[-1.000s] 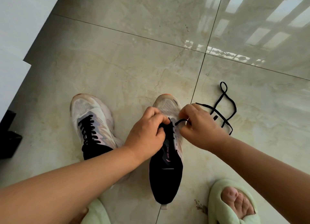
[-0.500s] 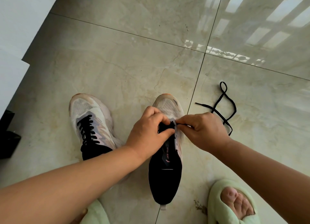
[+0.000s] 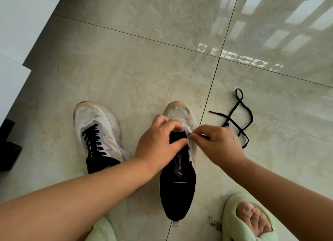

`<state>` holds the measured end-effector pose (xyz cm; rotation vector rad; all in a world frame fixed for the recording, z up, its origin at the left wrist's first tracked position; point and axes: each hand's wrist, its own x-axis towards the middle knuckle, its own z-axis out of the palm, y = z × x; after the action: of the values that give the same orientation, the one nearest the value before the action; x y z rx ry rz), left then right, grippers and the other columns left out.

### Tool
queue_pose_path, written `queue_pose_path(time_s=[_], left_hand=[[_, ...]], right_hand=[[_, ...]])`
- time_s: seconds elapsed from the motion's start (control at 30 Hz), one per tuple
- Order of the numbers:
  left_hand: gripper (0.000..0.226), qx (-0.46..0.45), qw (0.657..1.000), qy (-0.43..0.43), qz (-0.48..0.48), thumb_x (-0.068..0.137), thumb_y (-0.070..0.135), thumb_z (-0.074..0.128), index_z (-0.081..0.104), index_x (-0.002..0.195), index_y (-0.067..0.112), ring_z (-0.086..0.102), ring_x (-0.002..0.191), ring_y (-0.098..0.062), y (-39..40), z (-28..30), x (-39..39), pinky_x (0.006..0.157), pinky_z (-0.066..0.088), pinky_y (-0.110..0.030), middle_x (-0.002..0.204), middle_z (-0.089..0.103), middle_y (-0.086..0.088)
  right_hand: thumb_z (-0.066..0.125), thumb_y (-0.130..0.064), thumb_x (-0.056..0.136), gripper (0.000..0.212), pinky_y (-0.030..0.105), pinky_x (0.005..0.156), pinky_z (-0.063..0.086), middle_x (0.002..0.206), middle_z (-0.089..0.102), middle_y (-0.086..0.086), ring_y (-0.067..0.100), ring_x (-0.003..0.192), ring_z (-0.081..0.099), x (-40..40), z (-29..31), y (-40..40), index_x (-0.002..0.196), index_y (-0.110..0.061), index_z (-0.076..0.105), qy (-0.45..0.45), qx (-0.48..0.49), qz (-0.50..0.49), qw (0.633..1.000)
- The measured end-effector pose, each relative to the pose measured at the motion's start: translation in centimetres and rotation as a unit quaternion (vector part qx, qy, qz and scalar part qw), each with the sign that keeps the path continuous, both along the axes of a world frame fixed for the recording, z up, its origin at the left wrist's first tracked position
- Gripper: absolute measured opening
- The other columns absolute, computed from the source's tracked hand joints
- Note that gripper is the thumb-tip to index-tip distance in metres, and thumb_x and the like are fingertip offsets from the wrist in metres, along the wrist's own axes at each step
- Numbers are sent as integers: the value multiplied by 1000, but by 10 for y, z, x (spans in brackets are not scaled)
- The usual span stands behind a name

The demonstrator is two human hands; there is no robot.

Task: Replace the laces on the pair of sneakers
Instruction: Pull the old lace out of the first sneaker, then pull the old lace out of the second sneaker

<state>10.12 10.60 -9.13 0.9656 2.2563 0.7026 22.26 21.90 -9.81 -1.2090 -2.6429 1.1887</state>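
**Two sneakers side by side on the floor**

The laced white mesh sneaker (image 3: 97, 132) is set left of the unlaced white-and-black sneaker (image 3: 180, 177). The loose black flat lace (image 3: 239, 118) is spread on the glossy beige tiled floor (image 3: 144, 69), right of both.

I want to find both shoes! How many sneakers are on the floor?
2. One laced sneaker sits on the left. The other sneaker is in the middle, held by the left hand while the right hand pinches a black lace at its eyelets.
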Motion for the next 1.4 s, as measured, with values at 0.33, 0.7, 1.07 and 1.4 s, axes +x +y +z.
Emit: queue_pose_path(time_s=[0.33,0.7,1.07,1.4], left_hand=[[27,-29,999,-8,-15,78,8,59,61,100,23,43,58,1,8,-2,2,67,33,-10,100,44,13],[27,-40,999,30,-13,80,44,63,62,100,24,45,68,-5,-13,10,-20,72,42,-24,100,49,12],[41,-101,970,193,107,75,18,70,62,115,12,44,112,-32,-89,29,-68,95,36,-39,120,51,-10],[54,-173,962,39,207,84,33,60,43,134,20,42,122,-32,-107,27,-62,102,35,-37,137,36,-9]], right_hand=[[60,1,73,30,22,41,32,46,43,4,10,43,36,13,1,3,49,-8,44,140,-166,-205,954],[60,-39,83,40,28,87,36,101,51,-10,13,103,44,7,18,-13,121,-25,61,45,36,0,998],[46,-16,83,33,26,43,32,59,54,0,15,55,53,0,27,-31,116,-14,45,-112,3,98,989],[46,-16,83,34,28,50,40,67,60,2,25,65,56,-14,27,-8,117,-15,50,-102,108,84,985]])
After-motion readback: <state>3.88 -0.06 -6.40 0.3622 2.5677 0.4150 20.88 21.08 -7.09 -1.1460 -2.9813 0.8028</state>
